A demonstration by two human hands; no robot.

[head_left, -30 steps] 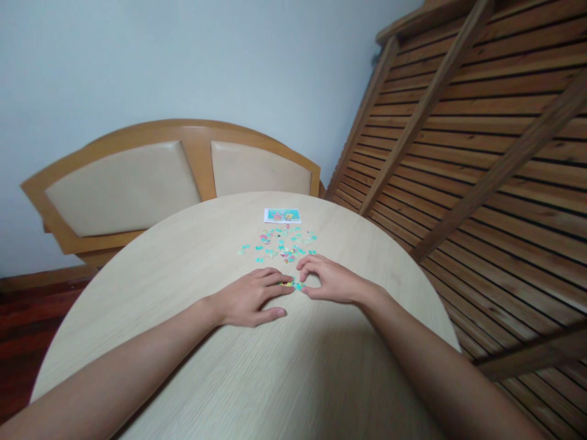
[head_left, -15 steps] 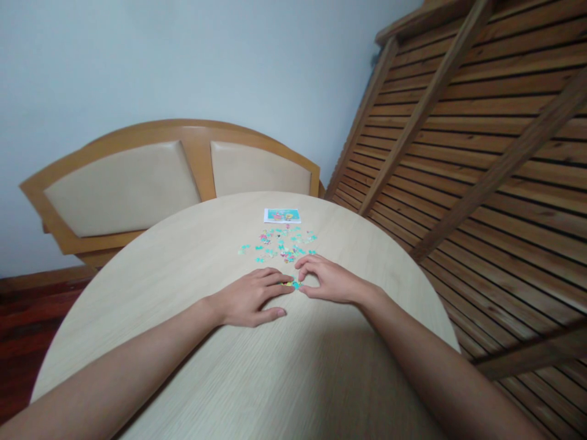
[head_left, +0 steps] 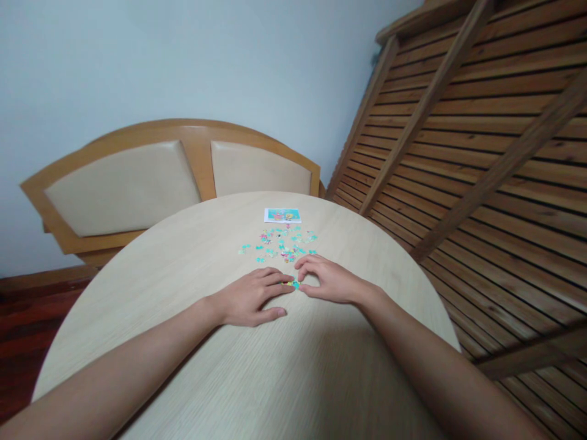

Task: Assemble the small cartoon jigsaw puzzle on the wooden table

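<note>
My left hand [head_left: 250, 298] lies flat on the round table [head_left: 183, 263], fingers stretched out, with its fingertips touching a small cluster of joined puzzle pieces [head_left: 290, 284]. My right hand [head_left: 328, 280] faces it from the right, with fingers curled and thumb and forefinger pinched on the same cluster. Several loose turquoise and pink puzzle pieces [head_left: 280, 245] lie scattered just beyond both hands. A small printed reference picture [head_left: 282, 215] lies flat behind them.
A curved wooden bench back with two beige cushions [head_left: 137, 177] stands behind the table against a pale blue wall. A slatted wooden frame [head_left: 468, 134] leans along the right side, close to the table's right edge. Dark red floor [head_left: 27, 318] shows at left.
My right hand has crept a little to the left towards the cluster. The left hand and the loose pieces have not moved.
</note>
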